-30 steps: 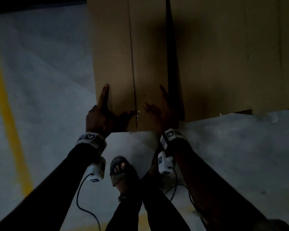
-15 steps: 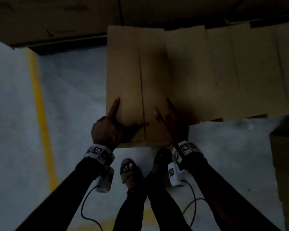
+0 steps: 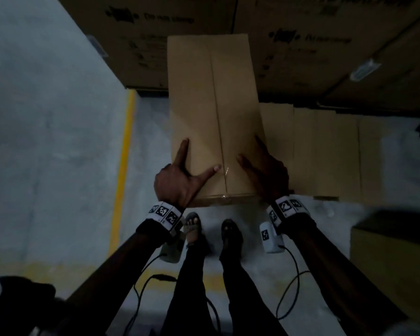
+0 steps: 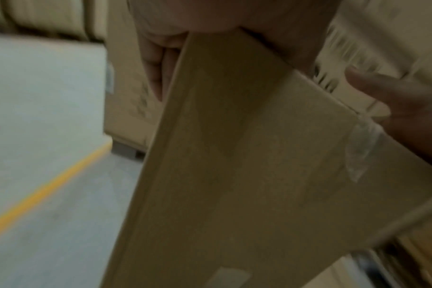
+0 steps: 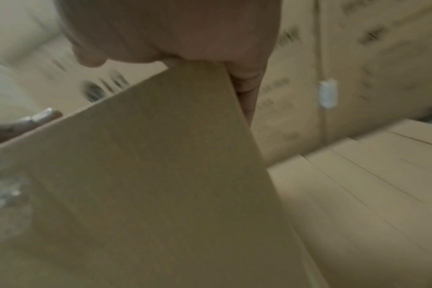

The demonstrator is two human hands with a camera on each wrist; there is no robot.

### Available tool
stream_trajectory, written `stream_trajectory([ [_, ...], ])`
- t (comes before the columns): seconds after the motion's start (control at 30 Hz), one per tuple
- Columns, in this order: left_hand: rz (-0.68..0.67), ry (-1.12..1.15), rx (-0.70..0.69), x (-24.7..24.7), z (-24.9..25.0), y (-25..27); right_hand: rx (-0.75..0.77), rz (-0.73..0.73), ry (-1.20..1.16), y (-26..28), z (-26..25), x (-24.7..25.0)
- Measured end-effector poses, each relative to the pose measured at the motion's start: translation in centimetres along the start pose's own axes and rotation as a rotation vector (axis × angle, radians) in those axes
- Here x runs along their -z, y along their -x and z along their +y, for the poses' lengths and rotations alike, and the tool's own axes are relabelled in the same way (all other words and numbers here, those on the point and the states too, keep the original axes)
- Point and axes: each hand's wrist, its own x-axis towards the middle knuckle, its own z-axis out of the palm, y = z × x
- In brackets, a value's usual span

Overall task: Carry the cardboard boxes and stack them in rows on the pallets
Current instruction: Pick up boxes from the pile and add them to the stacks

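though once lower, box (image 3: 214,112) now raised

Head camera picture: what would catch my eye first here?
A long cardboard box fills the middle, gripped at its near end by the left hand and right hand, fingers spread on its top. A row of similar boxes lies low to its right, and a yellow floor line runs along the left.

stacked cartons' print (image 3: 310,38) — blurred, unreadable
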Motion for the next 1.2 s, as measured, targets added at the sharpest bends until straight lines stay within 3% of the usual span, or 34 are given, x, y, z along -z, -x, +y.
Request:
stream_trajectory([
  [0.27,0.273,0.085,0.152,10.9,2.1,8.6,0.414,-0.004,0.048,6.0,-8.7,7.1],
  [0.53,0.523,0.173,0.339,18.0,-1.6,14.3,0.751,-0.090,0.085,9.5,-17.7,6.0],
  [0.8,0.686,0.202,0.591,22.7,-11.0,17.5,1.013,-0.243,0.235,12.7,-29.9,-2.1],
  [1.2,0.858,0.214,0.918,32.5,-34.1,21.9,1.321,-0.396,0.408,23.7,-50.8,-22.9],
])
